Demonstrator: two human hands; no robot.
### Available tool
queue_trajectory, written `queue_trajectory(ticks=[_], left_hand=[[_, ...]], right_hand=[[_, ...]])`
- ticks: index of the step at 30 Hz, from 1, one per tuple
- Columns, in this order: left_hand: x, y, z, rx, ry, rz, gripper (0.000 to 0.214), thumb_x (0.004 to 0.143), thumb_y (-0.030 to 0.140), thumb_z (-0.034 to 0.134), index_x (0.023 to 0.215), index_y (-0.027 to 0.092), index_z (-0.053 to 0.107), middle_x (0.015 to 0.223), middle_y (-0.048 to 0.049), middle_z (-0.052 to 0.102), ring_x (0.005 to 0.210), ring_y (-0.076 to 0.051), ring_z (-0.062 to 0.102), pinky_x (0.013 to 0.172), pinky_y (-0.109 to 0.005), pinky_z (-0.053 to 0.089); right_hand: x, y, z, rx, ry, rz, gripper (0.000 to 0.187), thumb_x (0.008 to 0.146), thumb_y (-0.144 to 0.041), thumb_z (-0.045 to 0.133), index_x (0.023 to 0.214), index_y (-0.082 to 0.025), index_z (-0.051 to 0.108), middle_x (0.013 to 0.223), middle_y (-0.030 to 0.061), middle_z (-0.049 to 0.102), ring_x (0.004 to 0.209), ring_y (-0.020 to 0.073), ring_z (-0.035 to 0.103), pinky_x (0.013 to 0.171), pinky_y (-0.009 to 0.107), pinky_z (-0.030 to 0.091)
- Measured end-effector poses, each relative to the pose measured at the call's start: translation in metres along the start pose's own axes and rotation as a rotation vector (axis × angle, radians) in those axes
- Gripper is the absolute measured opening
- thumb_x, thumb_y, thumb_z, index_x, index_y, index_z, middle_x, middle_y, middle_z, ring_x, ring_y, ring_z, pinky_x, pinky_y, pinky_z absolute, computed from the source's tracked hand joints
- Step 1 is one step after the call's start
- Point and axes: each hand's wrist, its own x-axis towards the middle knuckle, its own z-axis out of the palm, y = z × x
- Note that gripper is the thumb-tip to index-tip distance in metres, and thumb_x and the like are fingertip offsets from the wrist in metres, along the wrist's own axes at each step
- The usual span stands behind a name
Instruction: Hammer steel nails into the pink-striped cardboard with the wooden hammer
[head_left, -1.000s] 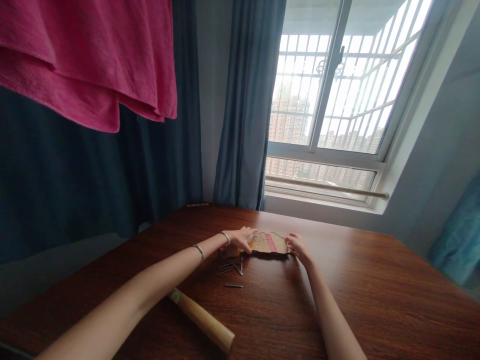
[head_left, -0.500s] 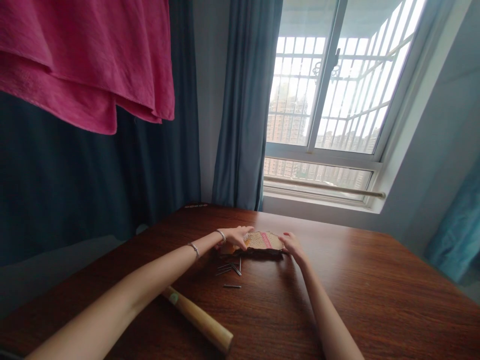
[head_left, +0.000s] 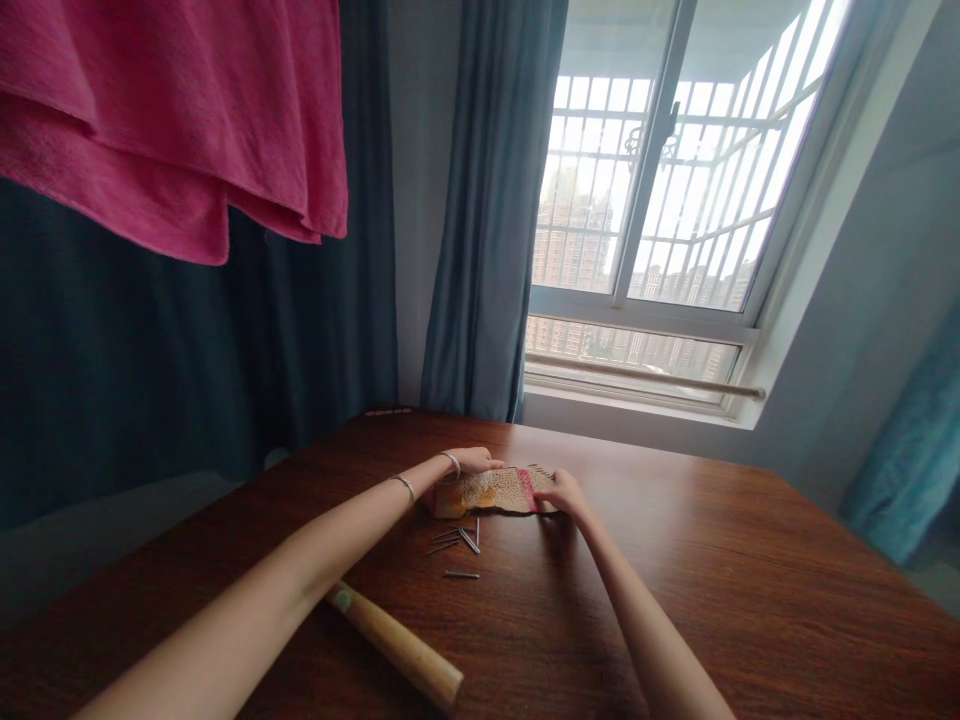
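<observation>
A flat, tan patterned piece [head_left: 499, 487] with a pink band, yellow patches and a dark front edge lies across the table's middle, slightly raised at its near side. Its material, cardboard or thin wood, I cannot make out. My right hand [head_left: 561, 493] grips its right end, thumb on top. At the far left edge, my left hand [head_left: 474, 460] holds it with fingers reaching along the rim, partly hidden behind. Just in front lie several loose nails [head_left: 463, 540], with a single nail [head_left: 461, 575] nearer me. A wooden handle [head_left: 401, 645] rests under my left forearm, its other end hidden.
Everything rests on a brown wooden table [head_left: 712, 560]. A pink towel [head_left: 180, 120] hangs at upper left before dark blue curtains [head_left: 480, 230]. Beyond the table stands a barred window [head_left: 645, 200]; another blue curtain [head_left: 907, 470] hangs at right.
My left hand has slid back to the piece's far edge, uncovering its left part. My right hand has moved left and over its right end. The piece's patterned face shows more.
</observation>
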Motion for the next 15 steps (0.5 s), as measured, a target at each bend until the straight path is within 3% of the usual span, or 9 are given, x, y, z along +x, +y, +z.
queue_trajectory(ticks=[4, 11, 15], left_hand=[[0.006, 0.004, -0.002, 0.061, -0.019, -0.091, 0.052, 0.058, 0.065, 0.053, 0.055, 0.014, 0.057, 0.049, 0.0001, 0.049, 0.048, -0.012, 0.044, 0.053, -0.025, 0.038], [0.015, -0.012, -0.008, -0.032, -0.156, -0.002, 0.048, 0.044, 0.055, 0.069, 0.066, 0.012, 0.066, 0.049, 0.002, 0.05, 0.045, -0.008, 0.039, 0.047, -0.021, 0.032], [0.014, -0.012, -0.01, -0.05, -0.149, 0.028, 0.043, 0.043, 0.049, 0.073, 0.064, 0.013, 0.066, 0.049, 0.003, 0.05, 0.047, -0.008, 0.038, 0.048, -0.021, 0.032]], right_hand=[[-0.005, 0.0, 0.001, -0.006, 0.017, 0.006, 0.037, 0.055, -0.036, 0.071, 0.083, -0.017, 0.056, 0.087, 0.0053, 0.063, 0.086, 0.0207, 0.059, 0.069, 0.025, 0.044], [-0.009, 0.002, 0.005, 0.012, 0.068, 0.006, 0.046, 0.057, -0.035, 0.068, 0.095, -0.016, 0.051, 0.095, 0.009, 0.06, 0.092, 0.0233, 0.057, 0.076, 0.029, 0.043], [-0.013, 0.004, 0.009, 0.066, 0.109, -0.011, 0.046, 0.058, -0.034, 0.068, 0.096, -0.017, 0.049, 0.097, 0.0103, 0.059, 0.095, 0.025, 0.056, 0.079, 0.031, 0.042]])
